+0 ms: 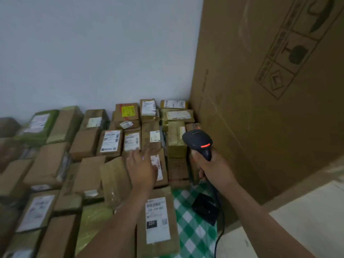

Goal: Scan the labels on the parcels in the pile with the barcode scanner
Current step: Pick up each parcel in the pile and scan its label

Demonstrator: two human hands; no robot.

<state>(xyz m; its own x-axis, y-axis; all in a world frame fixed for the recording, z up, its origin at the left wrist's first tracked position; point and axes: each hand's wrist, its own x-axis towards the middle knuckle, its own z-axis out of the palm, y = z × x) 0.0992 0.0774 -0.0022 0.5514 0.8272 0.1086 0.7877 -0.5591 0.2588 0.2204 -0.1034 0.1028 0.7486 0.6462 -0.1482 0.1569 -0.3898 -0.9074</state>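
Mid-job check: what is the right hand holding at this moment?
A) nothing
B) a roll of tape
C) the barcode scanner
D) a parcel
C: the right hand grips the handle of the black barcode scanner, whose red light is lit, while the left hand is spread open over a labelled parcel.
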